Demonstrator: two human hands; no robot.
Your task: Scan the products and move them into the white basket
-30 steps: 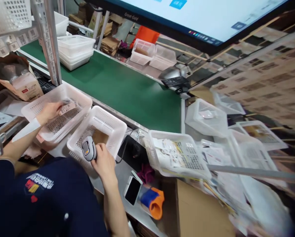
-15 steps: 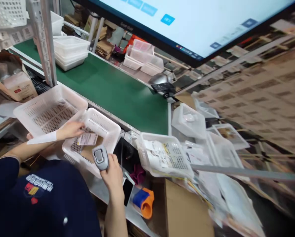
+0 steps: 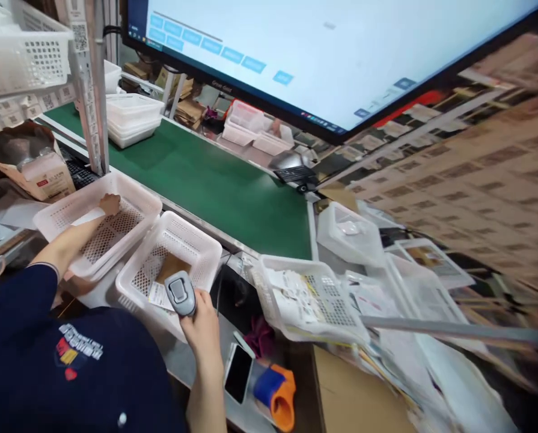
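Note:
My left hand (image 3: 110, 204) is inside the left white basket (image 3: 47, 219), low over its perforated floor. Its fingers look curled together, and whatever is in them is hidden. My right hand (image 3: 201, 325) is wrapped around a grey handheld barcode scanner (image 3: 181, 293), held over the near side of the right white basket (image 3: 212, 252). In that basket lie a flat brown packet (image 3: 173, 266) and a white printed label (image 3: 158, 294), partly covered by the scanner.
Behind the baskets runs a green conveyor belt (image 3: 214, 198) bearing stacked white bins (image 3: 133, 117). A monitor (image 3: 296, 48) hangs above. Rightward stands a white basket of papers (image 3: 296, 294). Nearer are a phone (image 3: 238, 373), an orange-and-blue tape dispenser (image 3: 280, 397) and a cardboard box (image 3: 359, 391).
My left hand has left the packet in the right basket and moved into the left basket. The label now lies lower, beside the scanner. My right hand still holds the scanner.

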